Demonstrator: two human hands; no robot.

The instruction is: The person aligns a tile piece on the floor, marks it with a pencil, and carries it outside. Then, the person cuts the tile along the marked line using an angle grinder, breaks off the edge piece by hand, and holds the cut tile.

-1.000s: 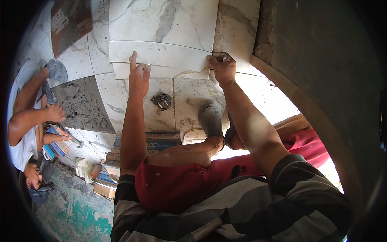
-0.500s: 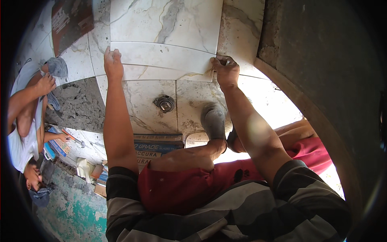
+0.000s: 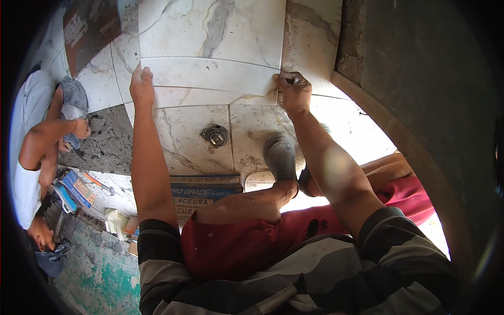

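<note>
The left hand (image 3: 142,86) is at the left end of a white strip (image 3: 210,73), thumb and fingers close together; whether it pinches or only presses, I cannot tell. The right hand (image 3: 295,93) is curled at the right end, and a small pale stick (image 3: 295,81) seems to be pinched in it. Both arms reach forward, the left nearly straight, the right slanting inward. The strip lies across the near part of a marble-patterned tile (image 3: 178,31). In my judgement, the step is lining up this strip; the next move calls for both ends steady. Nearer is a round black tool (image 3: 214,136), with a boot (image 3: 281,156) to its right; wet mortar (image 3: 111,147) is at left.
</note>
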